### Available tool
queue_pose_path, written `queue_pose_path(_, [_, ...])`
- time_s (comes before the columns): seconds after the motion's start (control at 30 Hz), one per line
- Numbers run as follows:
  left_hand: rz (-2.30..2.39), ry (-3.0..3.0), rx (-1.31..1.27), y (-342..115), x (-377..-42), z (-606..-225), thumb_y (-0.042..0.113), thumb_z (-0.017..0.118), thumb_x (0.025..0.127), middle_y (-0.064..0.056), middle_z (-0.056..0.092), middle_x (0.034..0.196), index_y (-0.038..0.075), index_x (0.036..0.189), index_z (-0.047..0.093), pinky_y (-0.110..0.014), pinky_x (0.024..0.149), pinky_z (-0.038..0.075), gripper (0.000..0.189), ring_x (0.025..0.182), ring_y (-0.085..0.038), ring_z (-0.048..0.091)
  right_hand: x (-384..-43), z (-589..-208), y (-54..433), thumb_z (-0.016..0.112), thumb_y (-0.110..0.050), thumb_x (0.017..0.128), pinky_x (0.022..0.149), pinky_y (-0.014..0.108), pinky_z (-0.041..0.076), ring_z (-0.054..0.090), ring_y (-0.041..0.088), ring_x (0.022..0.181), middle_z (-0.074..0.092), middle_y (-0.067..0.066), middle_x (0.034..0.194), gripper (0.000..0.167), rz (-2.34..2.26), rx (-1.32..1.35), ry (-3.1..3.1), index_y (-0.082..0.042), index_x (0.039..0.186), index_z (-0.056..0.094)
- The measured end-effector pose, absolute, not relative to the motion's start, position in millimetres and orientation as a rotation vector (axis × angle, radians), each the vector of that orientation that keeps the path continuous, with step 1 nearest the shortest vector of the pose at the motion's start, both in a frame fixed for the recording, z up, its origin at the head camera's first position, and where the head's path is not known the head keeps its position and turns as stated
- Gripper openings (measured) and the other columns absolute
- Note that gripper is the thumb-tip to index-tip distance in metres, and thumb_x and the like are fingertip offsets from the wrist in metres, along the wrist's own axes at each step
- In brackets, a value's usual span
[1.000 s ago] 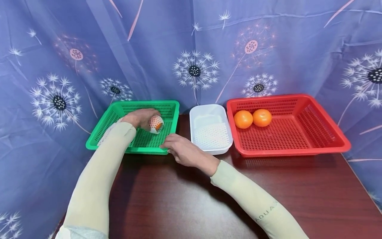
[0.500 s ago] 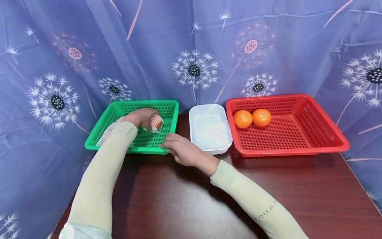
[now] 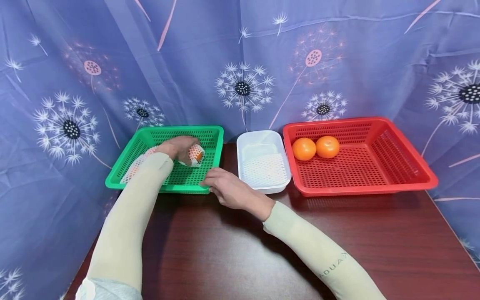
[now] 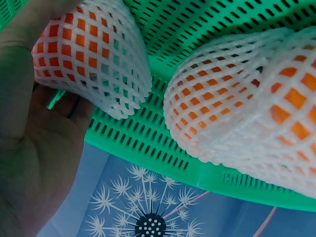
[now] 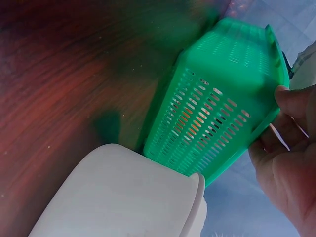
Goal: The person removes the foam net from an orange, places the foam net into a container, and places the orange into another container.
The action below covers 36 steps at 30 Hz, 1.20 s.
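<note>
Inside the green basket (image 3: 183,188), my left hand (image 3: 181,148) holds an orange (image 3: 196,154) in a white foam net, its fingers round the fruit. The left wrist view shows this netted orange (image 4: 74,44) close to the basket's mesh. Two more oranges in foam nets (image 4: 212,98) lie beside it at the basket's left, partly hidden by my forearm in the head view. My right hand (image 3: 228,188) grips the rim at the basket's near right corner, with thumb and fingers on either side in the right wrist view.
A white plastic tub (image 3: 261,137) with foam nets (image 3: 264,168) in it stands right of the green basket. Further right is a red basket (image 3: 360,191) with two bare oranges (image 3: 304,149) at its left end. A patterned blue curtain (image 3: 195,75) hangs behind the brown table (image 3: 225,250).
My left forearm has shifted slightly to the right, showing more of the netted oranges beside it. The held orange has turned a little. My right hand stays on the rim.
</note>
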State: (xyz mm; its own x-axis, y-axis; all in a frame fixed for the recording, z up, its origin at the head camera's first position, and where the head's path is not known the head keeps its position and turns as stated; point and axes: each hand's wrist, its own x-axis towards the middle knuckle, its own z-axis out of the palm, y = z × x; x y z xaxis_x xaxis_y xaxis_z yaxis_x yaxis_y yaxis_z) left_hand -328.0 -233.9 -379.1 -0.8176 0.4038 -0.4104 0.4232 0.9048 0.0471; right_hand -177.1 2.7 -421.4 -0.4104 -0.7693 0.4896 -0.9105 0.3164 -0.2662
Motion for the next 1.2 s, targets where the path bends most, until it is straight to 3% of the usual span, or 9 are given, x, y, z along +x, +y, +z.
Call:
queue_pose_path(0.13, [-0.080,2.648,0.618,-235,-328,-380,0.017,0.090,0.084,-0.018,0.060,0.141,0.008,0.156,0.048,-0.054,0.103,0.051,0.084,0.128,-0.037,0.059,-177,-421,3,0.062,0.012,0.092,0.110,0.029,0.044,0.062,0.023,0.115,0.070,0.004,0.106,0.033,0.744,1.517,-2.323,-0.004,0.117,0.077])
queue_pose_path(0.37, [-0.024,2.670,0.710,-239,-324,-378,0.009,0.091,0.078,-0.011,0.068,0.117,0.007,0.139,0.058,-0.048,0.092,0.056,0.070,0.105,-0.029,0.065,-177,-422,2,0.062,0.012,0.092,0.111,0.029,0.044,0.062,0.023,0.116,0.070,0.005,0.108,0.033,0.757,1.523,-2.330,-0.004,0.117,0.077])
queue_pose_path(0.7, [-0.005,2.708,0.603,-238,-326,-371,0.018,0.091,0.080,-0.011,0.064,0.124,0.009,0.152,0.048,-0.045,0.084,0.055,0.084,0.104,-0.027,0.064,-177,-423,4,0.063,0.012,0.092,0.111,0.029,0.044,0.062,0.023,0.116,0.071,0.004,0.108,0.032,0.769,1.518,-2.322,-0.004,0.117,0.077])
queue_pose_path(1.03, [0.108,2.723,0.625,-236,-323,-358,0.021,0.090,0.081,-0.010,0.065,0.124,0.010,0.154,0.045,-0.043,0.082,0.056,0.086,0.101,-0.026,0.064,-177,-423,4,0.064,0.011,0.093,0.112,0.029,0.043,0.062,0.023,0.117,0.071,0.005,0.110,0.031,0.771,1.517,-2.329,-0.004,0.117,0.077])
queue_pose_path(1.2, [0.179,2.745,0.656,-237,-316,-346,0.020,0.090,0.080,-0.009,0.065,0.120,0.012,0.147,0.050,-0.043,0.080,0.055,0.079,0.097,-0.026,0.064,-177,-422,4,0.063,0.011,0.094,0.111,0.029,0.045,0.062,0.023,0.118,0.072,0.005,0.112,0.031,0.781,1.514,-2.334,-0.004,0.118,0.077])
